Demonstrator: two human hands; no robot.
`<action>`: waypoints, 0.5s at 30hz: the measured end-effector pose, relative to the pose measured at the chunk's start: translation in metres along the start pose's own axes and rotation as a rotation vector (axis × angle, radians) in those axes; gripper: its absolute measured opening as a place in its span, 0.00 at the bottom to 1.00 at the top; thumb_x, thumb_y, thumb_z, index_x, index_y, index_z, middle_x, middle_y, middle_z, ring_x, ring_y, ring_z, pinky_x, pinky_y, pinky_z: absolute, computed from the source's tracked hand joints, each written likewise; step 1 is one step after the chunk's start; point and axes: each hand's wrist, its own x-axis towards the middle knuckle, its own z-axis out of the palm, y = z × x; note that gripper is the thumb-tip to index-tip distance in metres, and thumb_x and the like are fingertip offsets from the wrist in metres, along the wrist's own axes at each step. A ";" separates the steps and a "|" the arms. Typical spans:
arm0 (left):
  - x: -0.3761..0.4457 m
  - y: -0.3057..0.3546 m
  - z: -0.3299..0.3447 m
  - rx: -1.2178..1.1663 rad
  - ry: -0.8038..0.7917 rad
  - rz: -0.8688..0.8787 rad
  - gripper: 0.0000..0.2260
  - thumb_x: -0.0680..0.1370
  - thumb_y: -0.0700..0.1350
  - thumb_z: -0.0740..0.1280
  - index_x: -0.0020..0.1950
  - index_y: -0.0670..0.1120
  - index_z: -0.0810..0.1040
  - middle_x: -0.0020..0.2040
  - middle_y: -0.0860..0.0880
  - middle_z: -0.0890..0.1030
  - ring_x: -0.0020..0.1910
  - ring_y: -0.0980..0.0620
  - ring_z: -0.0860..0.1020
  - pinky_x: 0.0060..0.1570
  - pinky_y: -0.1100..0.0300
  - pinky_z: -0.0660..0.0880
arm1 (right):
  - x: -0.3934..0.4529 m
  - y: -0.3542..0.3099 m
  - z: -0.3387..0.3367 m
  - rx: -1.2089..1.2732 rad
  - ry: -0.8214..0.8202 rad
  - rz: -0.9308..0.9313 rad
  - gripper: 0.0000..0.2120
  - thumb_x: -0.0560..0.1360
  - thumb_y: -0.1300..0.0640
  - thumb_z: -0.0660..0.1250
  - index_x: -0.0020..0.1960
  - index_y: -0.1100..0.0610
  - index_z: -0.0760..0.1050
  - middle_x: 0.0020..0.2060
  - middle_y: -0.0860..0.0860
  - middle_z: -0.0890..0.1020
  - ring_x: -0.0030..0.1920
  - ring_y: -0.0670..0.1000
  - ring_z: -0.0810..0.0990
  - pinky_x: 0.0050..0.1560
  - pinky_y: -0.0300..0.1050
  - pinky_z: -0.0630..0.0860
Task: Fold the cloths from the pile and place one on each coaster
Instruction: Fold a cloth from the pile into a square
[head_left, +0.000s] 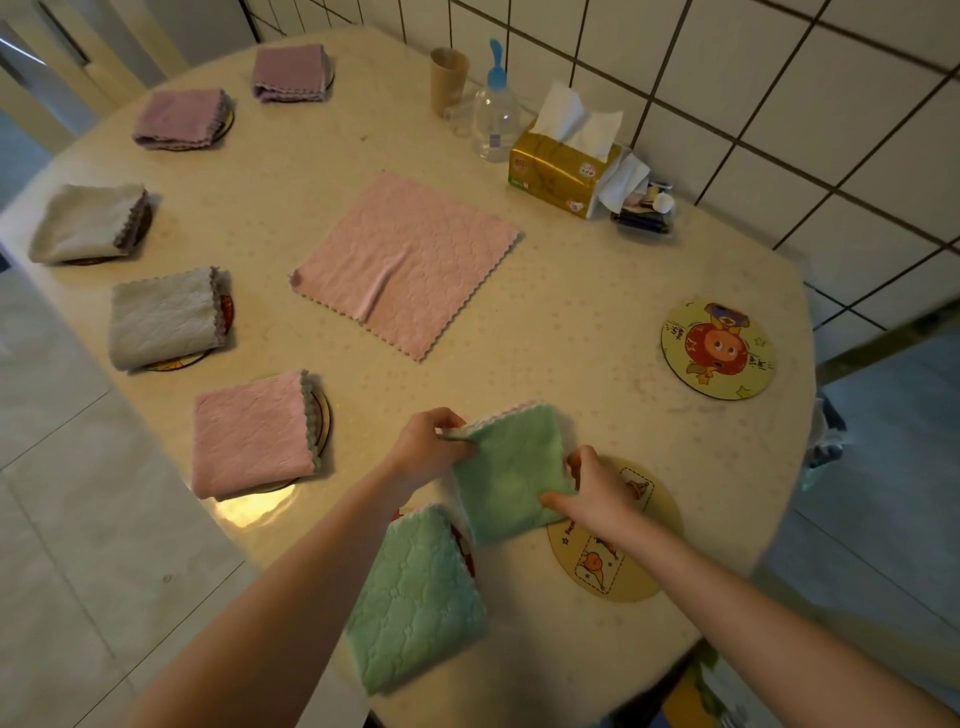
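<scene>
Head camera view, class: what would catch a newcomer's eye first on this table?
Both hands, left hand and right hand, pinch a folded green cloth at the near edge, beside a bare coaster. An unfolded pink cloth lies flat at the centre. Folded cloths on coasters curve round the left side, such as a pink one.

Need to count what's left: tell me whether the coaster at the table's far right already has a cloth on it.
No. The far-right coaster lies bare, its cartoon print fully showing, with no cloth on it.
</scene>
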 end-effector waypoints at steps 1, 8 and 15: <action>-0.003 0.000 -0.003 -0.140 -0.065 -0.003 0.07 0.72 0.35 0.72 0.43 0.44 0.76 0.42 0.45 0.76 0.44 0.48 0.75 0.41 0.57 0.74 | 0.000 -0.001 -0.002 0.023 -0.010 0.004 0.25 0.69 0.51 0.74 0.61 0.55 0.67 0.52 0.48 0.76 0.46 0.47 0.75 0.34 0.34 0.68; -0.021 0.004 -0.012 -0.588 -0.255 -0.019 0.09 0.74 0.31 0.69 0.43 0.44 0.73 0.44 0.43 0.78 0.45 0.47 0.79 0.41 0.53 0.79 | -0.008 0.004 -0.020 0.316 -0.170 0.081 0.18 0.73 0.51 0.70 0.60 0.56 0.72 0.52 0.51 0.80 0.35 0.47 0.74 0.31 0.38 0.70; -0.047 0.010 0.022 -0.374 -0.219 0.018 0.11 0.72 0.33 0.70 0.50 0.47 0.77 0.45 0.44 0.80 0.45 0.47 0.80 0.43 0.53 0.80 | -0.023 0.032 -0.070 0.742 -0.114 0.047 0.12 0.73 0.60 0.70 0.55 0.56 0.74 0.53 0.55 0.81 0.52 0.55 0.82 0.52 0.52 0.80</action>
